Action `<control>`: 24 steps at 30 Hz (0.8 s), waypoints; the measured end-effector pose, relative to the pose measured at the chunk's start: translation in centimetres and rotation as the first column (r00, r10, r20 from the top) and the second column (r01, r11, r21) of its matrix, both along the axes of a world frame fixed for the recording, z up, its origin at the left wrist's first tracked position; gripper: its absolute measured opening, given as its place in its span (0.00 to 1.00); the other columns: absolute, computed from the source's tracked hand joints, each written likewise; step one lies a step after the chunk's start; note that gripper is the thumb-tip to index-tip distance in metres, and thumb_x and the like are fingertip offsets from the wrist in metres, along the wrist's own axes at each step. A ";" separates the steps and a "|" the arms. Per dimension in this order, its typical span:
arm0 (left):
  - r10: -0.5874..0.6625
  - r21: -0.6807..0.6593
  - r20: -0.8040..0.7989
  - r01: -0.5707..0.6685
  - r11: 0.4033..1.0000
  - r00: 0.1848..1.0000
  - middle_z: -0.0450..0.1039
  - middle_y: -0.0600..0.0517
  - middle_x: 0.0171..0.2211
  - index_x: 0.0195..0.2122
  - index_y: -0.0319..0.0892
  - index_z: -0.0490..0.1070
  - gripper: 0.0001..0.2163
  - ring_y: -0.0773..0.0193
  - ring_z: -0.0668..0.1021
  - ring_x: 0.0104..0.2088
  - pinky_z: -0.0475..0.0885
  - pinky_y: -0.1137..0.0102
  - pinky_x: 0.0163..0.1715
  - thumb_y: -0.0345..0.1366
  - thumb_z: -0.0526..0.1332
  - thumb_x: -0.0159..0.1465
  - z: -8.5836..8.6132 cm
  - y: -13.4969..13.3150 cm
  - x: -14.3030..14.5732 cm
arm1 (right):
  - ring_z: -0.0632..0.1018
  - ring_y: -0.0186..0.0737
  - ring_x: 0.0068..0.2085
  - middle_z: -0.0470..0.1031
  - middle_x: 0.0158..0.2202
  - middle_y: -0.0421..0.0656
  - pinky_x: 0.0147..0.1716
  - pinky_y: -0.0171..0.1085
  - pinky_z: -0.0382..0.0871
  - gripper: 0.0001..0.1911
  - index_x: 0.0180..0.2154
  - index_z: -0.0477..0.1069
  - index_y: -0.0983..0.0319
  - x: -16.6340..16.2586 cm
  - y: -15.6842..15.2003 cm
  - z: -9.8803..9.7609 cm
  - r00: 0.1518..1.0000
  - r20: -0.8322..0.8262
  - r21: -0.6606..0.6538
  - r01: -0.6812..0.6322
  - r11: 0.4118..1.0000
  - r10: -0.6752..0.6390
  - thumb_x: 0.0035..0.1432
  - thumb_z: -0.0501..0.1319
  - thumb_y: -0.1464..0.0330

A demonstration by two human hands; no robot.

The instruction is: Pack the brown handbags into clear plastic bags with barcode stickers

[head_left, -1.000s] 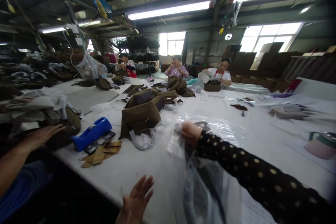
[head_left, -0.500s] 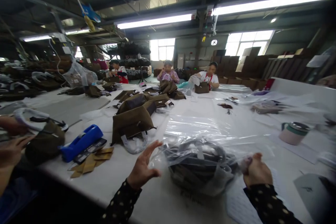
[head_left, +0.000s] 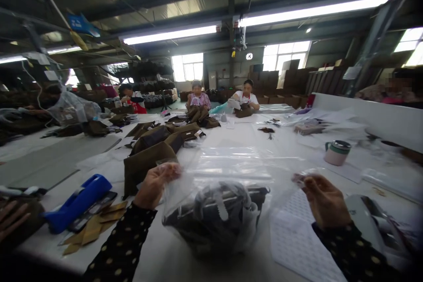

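Note:
A dark handbag (head_left: 211, 216) stands on the table in front of me, inside a clear plastic bag (head_left: 228, 163). Its wrapped handles rise in the middle. My left hand (head_left: 155, 183) is closed on the left edge of the plastic bag's mouth. On the other side, my right hand (head_left: 322, 196) pinches the right edge. Between my hands the plastic is stretched wide above the handbag. Both sleeves are dark with light dots.
Left of me lie a blue tape dispenser (head_left: 79, 202) and brown card pieces (head_left: 94, 229). Olive bags (head_left: 148, 163) are piled beyond. At right are a lidded mug (head_left: 337, 153) and a printed sheet (head_left: 297, 233). A co-worker's hand (head_left: 13, 218) shows at far left.
My left hand has gone from spread fingers to gripping the plastic bag's edge. The bag's mouth is now pulled up and out. My view has turned right.

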State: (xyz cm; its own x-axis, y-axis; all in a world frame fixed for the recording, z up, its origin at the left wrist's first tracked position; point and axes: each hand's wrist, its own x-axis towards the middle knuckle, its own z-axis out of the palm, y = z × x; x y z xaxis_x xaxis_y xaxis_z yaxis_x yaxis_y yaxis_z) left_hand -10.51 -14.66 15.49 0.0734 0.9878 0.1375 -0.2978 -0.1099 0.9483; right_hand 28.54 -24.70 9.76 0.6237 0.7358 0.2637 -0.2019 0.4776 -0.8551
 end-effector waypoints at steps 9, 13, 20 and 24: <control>0.202 0.119 -0.011 -0.199 0.973 0.979 0.77 0.49 0.34 0.37 0.39 0.74 0.19 0.63 0.78 0.34 0.74 0.71 0.36 0.46 0.67 0.48 -0.6 -0.2 -3.6 | 0.74 0.28 0.28 0.71 0.26 0.33 0.32 0.30 0.73 0.20 0.32 0.69 0.60 -0.7 2.6 3.4 1.000 -0.012 0.129 0.002 0.992 -0.001 0.34 0.72 0.70; 0.208 0.119 -0.020 -0.204 0.972 0.978 0.77 0.51 0.29 0.28 0.39 0.75 0.13 0.65 0.78 0.31 0.74 0.75 0.34 0.43 0.69 0.46 -0.8 -0.1 -3.9 | 0.76 0.35 0.29 0.74 0.27 0.42 0.32 0.37 0.75 0.20 0.28 0.71 0.65 -0.6 2.9 4.1 0.991 0.002 -0.030 -0.134 0.991 0.134 0.33 0.73 0.61; 0.230 0.184 0.057 -0.236 0.954 0.972 0.76 0.50 0.24 0.30 0.38 0.73 0.15 0.66 0.77 0.25 0.73 0.73 0.28 0.46 0.65 0.51 -0.3 -0.1 -3.2 | 0.77 0.37 0.32 0.76 0.29 0.43 0.35 0.33 0.75 0.31 0.34 0.73 0.64 0.0 1.6 4.1 0.983 0.069 0.020 -0.174 0.985 0.172 0.28 0.71 0.52; 0.277 0.124 0.024 -0.277 0.953 0.961 0.75 0.50 0.23 0.30 0.37 0.72 0.15 0.66 0.77 0.25 0.73 0.73 0.28 0.46 0.64 0.52 -1.2 1.4 -3.4 | 0.78 0.40 0.33 0.76 0.31 0.45 0.37 0.38 0.76 0.18 0.29 0.73 0.64 0.9 1.8 2.6 0.989 0.094 -0.139 -0.097 0.986 0.110 0.37 0.71 0.60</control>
